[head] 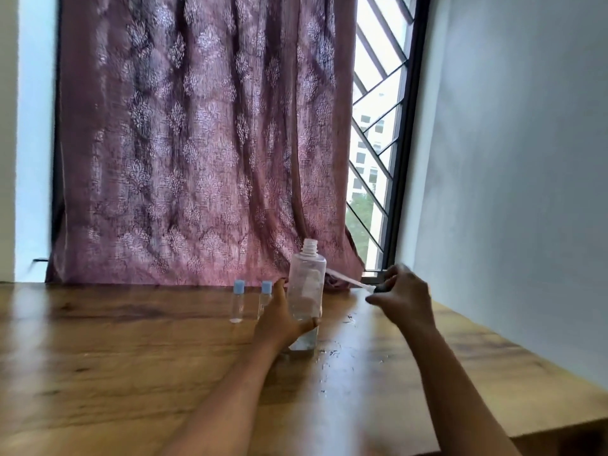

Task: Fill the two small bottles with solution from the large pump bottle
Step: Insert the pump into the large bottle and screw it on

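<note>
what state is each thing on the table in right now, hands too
large bottle: upright, neck open, pump removed
pump: out of the bottle, tube slanting in the air
left small bottle: upright, blue cap on
right small bottle: upright, blue cap on
left hand: holds the large bottle
right hand: holds the pump by its head
curtain: drawn across most of the window
table: droplets beside the large bottle

Most fingers of the left hand go behind the large clear plastic bottle and are hidden there. The same hand covers the lower part of the small clear bottle with light blue cap beside it. The right hand hides most of the dark pump head. Its thin white tube is blurred. Both forearms are cut off by the bottom edge.
</note>
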A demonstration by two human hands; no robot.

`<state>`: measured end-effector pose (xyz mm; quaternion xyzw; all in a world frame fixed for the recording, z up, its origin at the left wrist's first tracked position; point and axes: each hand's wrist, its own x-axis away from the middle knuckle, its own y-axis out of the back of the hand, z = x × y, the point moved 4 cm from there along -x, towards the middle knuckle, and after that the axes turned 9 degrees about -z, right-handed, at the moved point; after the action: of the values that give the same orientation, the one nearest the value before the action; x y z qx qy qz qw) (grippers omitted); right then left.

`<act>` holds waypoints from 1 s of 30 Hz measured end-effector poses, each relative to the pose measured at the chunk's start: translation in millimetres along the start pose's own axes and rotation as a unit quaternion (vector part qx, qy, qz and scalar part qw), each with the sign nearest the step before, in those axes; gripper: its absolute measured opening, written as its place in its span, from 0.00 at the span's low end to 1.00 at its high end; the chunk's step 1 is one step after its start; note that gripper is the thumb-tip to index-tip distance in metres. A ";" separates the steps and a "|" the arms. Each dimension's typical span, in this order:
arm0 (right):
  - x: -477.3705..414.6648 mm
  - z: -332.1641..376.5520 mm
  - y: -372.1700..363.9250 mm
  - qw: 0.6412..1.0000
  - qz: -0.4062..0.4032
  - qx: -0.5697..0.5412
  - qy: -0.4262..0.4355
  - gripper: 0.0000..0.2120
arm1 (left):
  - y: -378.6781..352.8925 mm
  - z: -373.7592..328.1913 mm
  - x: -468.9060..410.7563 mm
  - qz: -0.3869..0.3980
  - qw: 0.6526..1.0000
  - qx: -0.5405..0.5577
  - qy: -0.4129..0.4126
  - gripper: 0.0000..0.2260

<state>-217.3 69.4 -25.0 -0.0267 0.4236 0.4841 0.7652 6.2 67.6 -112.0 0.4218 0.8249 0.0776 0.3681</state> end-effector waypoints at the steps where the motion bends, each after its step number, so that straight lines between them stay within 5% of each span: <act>1: -7.3 9.8 9.5 1.000 -0.009 -0.028 0.005 0.21 | 1.9 3.3 -2.8 -0.002 1.000 0.010 0.007 0.49; 10: -31.5 90.3 67.7 0.989 -0.051 -0.064 0.126 0.30 | 13.2 9.1 -0.8 -0.069 0.998 0.003 -0.016 0.43; 17: -42.7 128.5 65.9 0.982 -0.021 -0.013 0.190 0.18 | 17.4 2.3 13.6 -0.078 0.995 -0.038 -0.045 0.51; 30: -67.7 173.8 78.6 0.976 -0.032 -0.057 0.205 0.13 | 16.5 2.8 16.5 -0.076 0.994 -0.020 -0.070 0.38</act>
<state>-180.8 140.8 160.8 -0.1829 0.5424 0.4667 0.6742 12.4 89.9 -115.8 0.3546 0.8250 0.0360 0.4385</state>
